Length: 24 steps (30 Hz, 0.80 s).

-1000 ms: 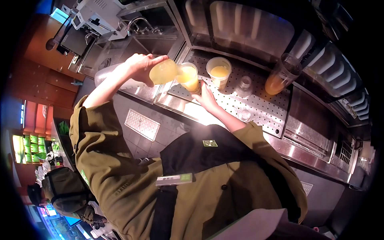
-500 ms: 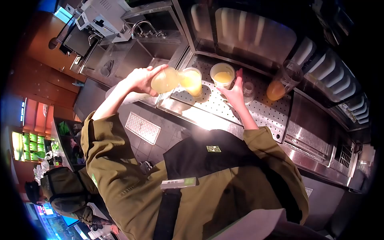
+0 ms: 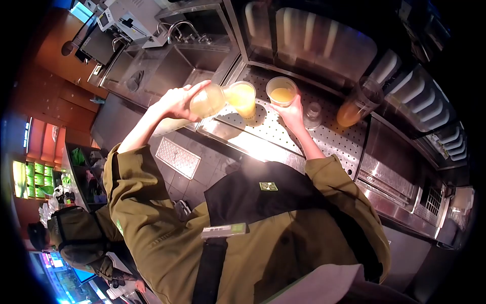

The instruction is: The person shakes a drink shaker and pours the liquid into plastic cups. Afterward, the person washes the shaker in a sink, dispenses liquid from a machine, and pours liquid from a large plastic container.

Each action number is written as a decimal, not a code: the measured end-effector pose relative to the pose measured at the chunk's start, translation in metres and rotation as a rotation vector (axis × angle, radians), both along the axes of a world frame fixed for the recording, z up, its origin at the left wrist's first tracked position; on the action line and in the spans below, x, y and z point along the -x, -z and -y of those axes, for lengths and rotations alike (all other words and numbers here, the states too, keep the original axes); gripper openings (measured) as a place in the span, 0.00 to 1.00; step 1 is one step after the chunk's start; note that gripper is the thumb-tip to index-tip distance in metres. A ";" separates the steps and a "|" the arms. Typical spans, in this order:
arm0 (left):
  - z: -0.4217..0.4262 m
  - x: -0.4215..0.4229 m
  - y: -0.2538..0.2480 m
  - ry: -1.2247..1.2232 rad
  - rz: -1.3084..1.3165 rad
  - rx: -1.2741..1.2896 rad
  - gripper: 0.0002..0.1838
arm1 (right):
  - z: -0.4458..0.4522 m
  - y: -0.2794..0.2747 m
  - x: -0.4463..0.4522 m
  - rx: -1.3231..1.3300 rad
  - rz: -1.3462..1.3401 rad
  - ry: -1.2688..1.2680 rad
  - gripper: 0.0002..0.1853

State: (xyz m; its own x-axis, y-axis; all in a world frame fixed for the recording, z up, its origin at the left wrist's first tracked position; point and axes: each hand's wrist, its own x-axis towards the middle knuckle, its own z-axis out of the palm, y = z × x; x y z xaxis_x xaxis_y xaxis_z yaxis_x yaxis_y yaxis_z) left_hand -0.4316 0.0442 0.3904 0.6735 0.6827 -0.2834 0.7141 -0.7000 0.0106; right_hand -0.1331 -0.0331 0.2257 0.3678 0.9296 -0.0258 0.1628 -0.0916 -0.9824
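Observation:
My left hand (image 3: 177, 103) is closed around a translucent plastic cup (image 3: 207, 100) with pale yellow contents, tipped sideways toward a clear cup of yellow drink (image 3: 243, 100). Their rims meet or nearly meet; whether liquid flows between them I cannot tell. That clear cup stands on the perforated metal tray (image 3: 273, 133). On the right, my right hand (image 3: 289, 112) wraps its fingers round a second clear cup (image 3: 281, 91), partly filled with yellow liquid. Beside that hand stands a small clear glass or plastic vessel (image 3: 313, 115).
A tall clear jug with orange liquid (image 3: 352, 112) stands at the tray's right. White containers (image 3: 417, 93) line the back right. To the left are a steel sink (image 3: 179, 71) and faucet (image 3: 177, 31). Another person (image 3: 83, 238) is at lower left.
My right hand has gone from spread fingers beside the second cup to gripping it. My left hand keeps the tipped cup at nearly the same place.

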 end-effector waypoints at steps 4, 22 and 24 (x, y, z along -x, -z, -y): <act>0.002 -0.003 -0.004 -0.020 -0.049 0.003 0.60 | 0.001 0.015 0.001 -0.148 0.058 0.013 0.40; 0.009 0.012 0.015 -0.111 0.188 0.192 0.60 | 0.021 0.007 0.003 -0.188 0.071 -0.116 0.47; 0.015 0.013 0.024 -0.113 0.315 0.203 0.60 | 0.021 0.006 0.004 -0.188 0.065 -0.125 0.47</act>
State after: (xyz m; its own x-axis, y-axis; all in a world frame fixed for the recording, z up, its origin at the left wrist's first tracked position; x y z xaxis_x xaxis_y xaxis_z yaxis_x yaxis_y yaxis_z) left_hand -0.4448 0.0294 0.3664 0.6729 0.7088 -0.2117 0.7262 -0.5783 0.3718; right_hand -0.1374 -0.0544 0.2196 0.2442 0.9544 0.1718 0.2252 0.1165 -0.9673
